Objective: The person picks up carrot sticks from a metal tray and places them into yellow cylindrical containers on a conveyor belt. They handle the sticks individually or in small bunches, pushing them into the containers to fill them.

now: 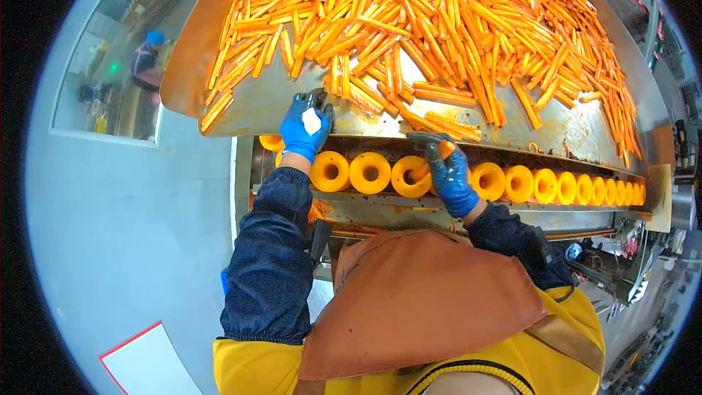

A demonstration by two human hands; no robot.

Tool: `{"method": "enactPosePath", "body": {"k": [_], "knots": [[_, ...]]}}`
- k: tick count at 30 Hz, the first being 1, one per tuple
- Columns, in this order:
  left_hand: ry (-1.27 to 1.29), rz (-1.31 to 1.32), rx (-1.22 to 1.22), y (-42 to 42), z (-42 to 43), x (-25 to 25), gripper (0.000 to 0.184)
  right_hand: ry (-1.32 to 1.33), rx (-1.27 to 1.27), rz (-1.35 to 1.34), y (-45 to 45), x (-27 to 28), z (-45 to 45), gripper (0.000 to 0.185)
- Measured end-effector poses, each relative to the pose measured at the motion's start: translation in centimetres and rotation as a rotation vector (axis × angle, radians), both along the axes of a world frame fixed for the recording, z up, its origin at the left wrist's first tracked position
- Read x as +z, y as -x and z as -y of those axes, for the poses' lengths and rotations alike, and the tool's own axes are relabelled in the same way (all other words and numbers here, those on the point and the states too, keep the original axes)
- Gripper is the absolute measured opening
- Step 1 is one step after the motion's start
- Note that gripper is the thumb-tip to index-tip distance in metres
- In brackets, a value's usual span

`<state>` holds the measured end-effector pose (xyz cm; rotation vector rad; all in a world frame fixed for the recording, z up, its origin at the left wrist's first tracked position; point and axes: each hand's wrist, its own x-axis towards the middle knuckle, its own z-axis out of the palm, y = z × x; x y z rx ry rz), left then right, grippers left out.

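Note:
My left hand [307, 128], in a blue glove with darkened fingertips and a white patch on its back, is over the front edge of the metal tray [270, 106]. Its fingers are apart and nothing shows in them. My right hand [452, 177], also gloved in blue, is closed around a glossy orange stick [420, 172]. One end of that stick shows above the glove; the other points into a yellow funnel-shaped cup [403, 177]. Many similar orange sticks [439, 29] lie heaped on the tray, the nearest ones close beyond both hands.
A row of yellow cups [519, 183] runs along the tray's front, between it and a metal ledge [365, 213]. A brown apron [417, 300] covers my front. On the left is a pale wall [131, 205] with a window [110, 66], a person behind it. Machinery stands right.

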<state>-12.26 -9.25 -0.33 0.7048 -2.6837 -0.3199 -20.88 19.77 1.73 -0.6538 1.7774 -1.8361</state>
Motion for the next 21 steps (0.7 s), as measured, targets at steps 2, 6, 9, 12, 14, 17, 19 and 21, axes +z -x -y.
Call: {"method": "enactPosePath", "body": {"k": [2, 6, 9, 12, 14, 17, 19, 21], "knots": [[0.062, -0.009, -0.016, 0.0, 0.1, -0.1, 0.035, -0.008, 0.023, -0.052, -0.7, -1.0, 1.3, 0.019], [-0.028, -0.010, 0.001, 0.2, -0.5, 1.1, 0.029, -0.195, 0.153, -0.535, -0.7, -0.4, 1.9, 0.024], [-0.012, -0.042, -0.017, 0.0, -0.1, 0.3, 0.031, -0.298, 0.234, -0.639, 0.6, 0.3, 0.5, 0.030], [0.009, -0.076, -0.012, -0.1, 0.1, -0.3, 0.033, -0.376, 0.046, -0.771, 3.3, 2.3, 0.3, 0.036], [-0.068, -0.081, 0.041, -0.1, -0.9, 1.3, 0.033, -0.642, 0.034, -0.988, 6.3, 3.0, 0.8, 0.039], [-0.065, -0.063, 0.068, -0.1, -1.1, 1.5, 0.032, -0.863, 0.158, -0.978, 9.6, 1.2, 1.3, 0.034], [-0.070, -0.037, 0.063, -0.1, -1.2, 1.8, 0.033, -0.949, 0.227, -0.916, 10.8, 1.7, 2.1, 0.026], [-0.069, -0.030, 0.050, 0.1, -1.0, 1.9, 0.033, -0.769, 0.149, -0.851, 10.9, 3.0, 1.4, 0.029]]}}
